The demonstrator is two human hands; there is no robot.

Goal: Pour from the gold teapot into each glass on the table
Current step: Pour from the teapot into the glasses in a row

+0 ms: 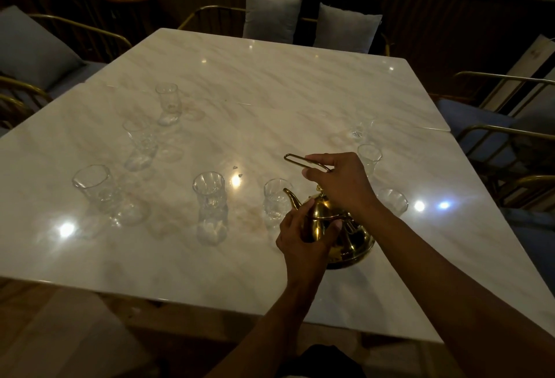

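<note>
Dim room, pale marble table (pixel 270 77) ringed by gold-frame chairs (pixel 495 137) w/ grey cushions (pixel 271 14). Gold teapot (pixel 345 236) sits near the table's front edge, right of centre, tilted w/ its spout (pixel 289 196) aimed left toward a glass (pixel 274 202) just beside it. Right hand (pixel 339 180) has fingers curled round the wire handle (pixel 303 161), raised above the lid knob. Left hand (pixel 303 233) cups the pot's body, thumb and fingers wrapped on either side below the spout.

Glasses stand upright in a loose arc: front-left glass (pixel 96 188) nearest the left edge, centre glass (pixel 208 194), two more behind at left (pixel 139 140) and (pixel 168 99). On the right, one glass (pixel 393 200) is just beside the right wrist, another (pixel 369 156) is partly hidden behind the right hand, and a faint one (pixel 360 128) lies farther back. Whether any holds liquid can't be told.

Far half of the tabletop is bare marble w/ light glints; a wide bare gap lies between left and right groups. Front edge strip below the pot is also bare.
</note>
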